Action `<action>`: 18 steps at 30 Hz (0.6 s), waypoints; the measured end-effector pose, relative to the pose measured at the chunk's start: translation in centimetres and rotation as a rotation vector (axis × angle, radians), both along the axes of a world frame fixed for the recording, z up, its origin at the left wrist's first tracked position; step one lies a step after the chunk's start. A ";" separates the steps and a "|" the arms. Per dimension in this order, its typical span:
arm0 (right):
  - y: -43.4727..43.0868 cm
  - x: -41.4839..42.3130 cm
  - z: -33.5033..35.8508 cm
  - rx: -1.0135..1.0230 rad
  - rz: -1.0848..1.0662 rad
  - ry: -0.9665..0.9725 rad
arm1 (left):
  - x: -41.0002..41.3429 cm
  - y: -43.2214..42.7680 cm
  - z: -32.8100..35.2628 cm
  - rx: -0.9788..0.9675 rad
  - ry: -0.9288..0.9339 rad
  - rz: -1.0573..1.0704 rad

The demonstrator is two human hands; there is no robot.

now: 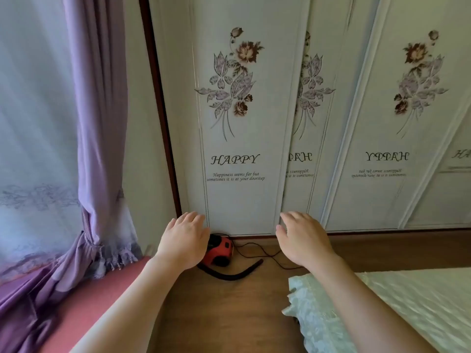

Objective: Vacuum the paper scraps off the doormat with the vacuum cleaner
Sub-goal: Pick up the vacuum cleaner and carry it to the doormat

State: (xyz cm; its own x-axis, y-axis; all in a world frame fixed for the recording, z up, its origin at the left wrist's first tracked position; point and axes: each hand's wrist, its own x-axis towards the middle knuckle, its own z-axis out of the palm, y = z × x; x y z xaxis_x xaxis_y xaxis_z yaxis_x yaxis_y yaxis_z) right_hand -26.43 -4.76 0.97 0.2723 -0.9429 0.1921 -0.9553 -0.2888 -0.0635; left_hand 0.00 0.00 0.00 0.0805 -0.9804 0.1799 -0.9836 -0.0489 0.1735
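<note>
Both hands hold nothing: left hand (184,240) & right hand (303,238) reach fwd at mid-frame, palms down, fingers loosely spread. Red vacuum cleaner (221,250) sits on the wood floor (224,309) at lower centre, against the wardrobe door (239,194), partly hidden behind the left hand; black hose (234,275) curls in front, thin cord (257,250) trails right. Purple curtain (96,123) at left, bed cover (407,301) at lower right.

both hands, left (184,242) and right (303,239), hung relaxed and empty above a red vacuum cleaner (221,250) on the floor (224,309) by the wardrobe (242,110).
</note>
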 end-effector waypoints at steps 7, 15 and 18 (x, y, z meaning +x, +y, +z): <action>-9.4 -2.2 -1.4 0.021 0.070 -0.033 | -3.0 -9.1 -2.5 0.013 -0.017 0.052; -19.6 -4.7 0.8 0.030 0.151 -0.061 | -6.0 -17.3 -0.4 -0.054 0.010 0.136; -22.9 -4.8 1.4 0.043 0.186 -0.071 | -6.3 -19.8 0.8 -0.059 0.014 0.157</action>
